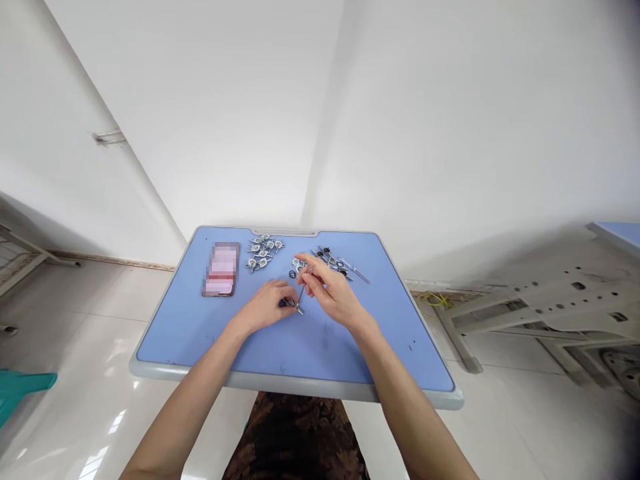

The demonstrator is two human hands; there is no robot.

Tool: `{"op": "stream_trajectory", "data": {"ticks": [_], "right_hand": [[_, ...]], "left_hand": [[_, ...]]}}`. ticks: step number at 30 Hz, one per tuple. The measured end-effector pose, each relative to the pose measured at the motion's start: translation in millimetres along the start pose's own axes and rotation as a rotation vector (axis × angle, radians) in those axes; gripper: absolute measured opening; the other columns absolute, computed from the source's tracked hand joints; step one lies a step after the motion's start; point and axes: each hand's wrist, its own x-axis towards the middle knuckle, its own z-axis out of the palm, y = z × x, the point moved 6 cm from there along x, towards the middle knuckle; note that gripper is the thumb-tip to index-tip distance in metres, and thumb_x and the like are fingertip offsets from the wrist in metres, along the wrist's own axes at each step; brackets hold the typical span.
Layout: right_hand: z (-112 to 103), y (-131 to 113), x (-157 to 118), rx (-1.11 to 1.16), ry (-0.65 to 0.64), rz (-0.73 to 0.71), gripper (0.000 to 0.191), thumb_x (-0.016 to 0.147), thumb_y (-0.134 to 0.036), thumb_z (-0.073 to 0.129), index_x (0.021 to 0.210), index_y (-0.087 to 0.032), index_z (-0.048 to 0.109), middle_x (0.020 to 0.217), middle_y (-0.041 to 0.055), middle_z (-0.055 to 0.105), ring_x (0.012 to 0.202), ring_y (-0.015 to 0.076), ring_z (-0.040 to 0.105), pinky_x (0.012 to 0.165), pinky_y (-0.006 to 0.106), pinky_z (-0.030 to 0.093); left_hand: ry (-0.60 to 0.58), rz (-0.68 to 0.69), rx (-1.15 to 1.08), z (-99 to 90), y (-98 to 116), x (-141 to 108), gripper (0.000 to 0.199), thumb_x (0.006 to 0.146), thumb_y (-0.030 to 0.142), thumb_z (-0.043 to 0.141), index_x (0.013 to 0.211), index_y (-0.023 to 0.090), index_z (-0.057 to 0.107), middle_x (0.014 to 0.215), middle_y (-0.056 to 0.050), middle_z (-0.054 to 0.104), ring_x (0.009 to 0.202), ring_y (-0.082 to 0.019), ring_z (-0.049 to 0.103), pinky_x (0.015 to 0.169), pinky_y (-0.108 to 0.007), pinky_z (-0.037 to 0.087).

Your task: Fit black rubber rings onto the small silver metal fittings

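My left hand [270,305] rests on the blue desktop, its fingers closed on a small metal fitting [299,309] with a dark part beside the fingertips. My right hand [330,290] pinches a small screwdriver [301,293], whose thin shaft slants down to that fitting. Its handle is mostly hidden by the fingers. Beyond my left hand lies a cluster of silver metal fittings [263,250] with pins sticking out. Loose metal parts with black rings [325,251] lie behind my right hand, partly covered by it. A small dark ring [292,274] sits between the two groups.
The small blue table [320,353] has a raised grey rim and stands against a white wall [240,120]. A phone [221,270] lies at its left. Thin metal rods [356,270] lie at the right. A green stool [25,387] and another desk's frame [540,307] flank it.
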Motion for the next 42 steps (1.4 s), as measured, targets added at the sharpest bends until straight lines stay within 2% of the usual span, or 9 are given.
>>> {"op": "stream_trajectory", "data": {"ticks": [5,9,13,18,20,25,31,35,42], "right_hand": [[-3,7,1,-0.064,0.173,-0.035,0.021,0.09,-0.028,0.054,0.11,-0.023,0.06,0.071,-0.0017,0.056,0.053,0.011,0.05,0.055,0.025,0.045],[-1,4,1,-0.088,0.126,-0.055,0.027,0.093,-0.028,0.05,0.118,-0.023,0.056,0.076,0.0006,0.059,0.065,0.0137,0.056,0.059,0.026,0.047],[1,1,0,0.054,0.08,-0.089,0.031,0.097,-0.025,0.038,0.124,-0.024,0.053,0.089,0.0037,0.063,0.078,0.0149,0.062,0.07,0.03,0.051],[-4,9,0,-0.054,0.251,-0.074,0.014,0.09,-0.028,0.056,0.101,-0.024,0.064,0.078,0.001,0.063,0.066,0.0142,0.059,0.065,0.029,0.05],[-5,10,-1,-0.121,0.279,-0.075,0.015,0.089,-0.029,0.056,0.1,-0.023,0.064,0.076,0.0013,0.062,0.065,0.0143,0.057,0.065,0.029,0.049],[2,9,1,0.065,0.082,-0.048,0.039,0.098,-0.026,0.035,0.137,-0.024,0.041,0.096,0.0052,0.063,0.082,0.0146,0.062,0.075,0.032,0.053],[2,15,3,0.129,0.204,-0.017,0.024,0.091,-0.026,0.052,0.114,-0.024,0.06,0.075,-0.0018,0.059,0.064,0.0124,0.064,0.067,0.029,0.054],[-1,20,4,0.067,0.258,0.017,0.024,0.088,-0.027,0.056,0.111,-0.023,0.062,0.074,-0.0016,0.059,0.061,0.0125,0.062,0.064,0.028,0.055],[-2,0,-1,0.061,0.062,-0.098,0.038,0.096,-0.02,0.04,0.132,-0.027,0.049,0.093,0.0039,0.062,0.076,0.0135,0.063,0.07,0.031,0.055]], "left_hand": [[0.006,0.003,0.001,0.4,-1,1,0.006,0.079,0.018,0.06,0.083,0.02,0.064,0.083,-0.001,0.062,0.084,-0.02,0.055,0.08,-0.032,0.043],[0.011,0.007,-0.005,0.5,-1,0,0.006,0.08,0.018,0.06,0.084,0.02,0.064,0.087,-0.002,0.062,0.087,-0.02,0.055,0.081,-0.033,0.043],[0.005,0.017,-0.003,-0.1,1,0,0.006,0.08,0.018,0.059,0.084,0.02,0.064,0.086,-0.002,0.062,0.086,-0.02,0.055,0.08,-0.032,0.043],[0.005,0.003,-0.006,0.9,-2,1,0.007,0.08,0.019,0.061,0.085,0.02,0.065,0.085,-0.002,0.062,0.087,-0.021,0.056,0.081,-0.032,0.043],[0.007,0.005,-0.003,1.4,-2,1,0.008,0.08,0.018,0.06,0.086,0.02,0.066,0.085,-0.002,0.062,0.087,-0.021,0.056,0.083,-0.033,0.042],[0.002,0.013,-0.016,1.2,-2,0,0.009,0.08,0.017,0.06,0.085,0.02,0.066,0.087,-0.002,0.062,0.087,-0.02,0.056,0.083,-0.033,0.043],[0.003,0.02,0.026,0.7,0,-1,0.009,0.081,0.017,0.058,0.086,0.02,0.065,0.091,-0.003,0.062,0.091,-0.022,0.056,0.084,-0.034,0.043],[0.004,0.013,0.089,0.6,3,-1,0.008,0.081,0.017,0.058,0.085,0.02,0.064,0.089,-0.003,0.062,0.09,-0.022,0.056,0.082,-0.033,0.044],[-0.018,0.009,0.061,0.1,2,-1,0.004,0.081,0.019,0.06,0.085,0.02,0.062,0.093,-0.003,0.063,0.091,-0.022,0.056,0.08,-0.032,0.044]]}}
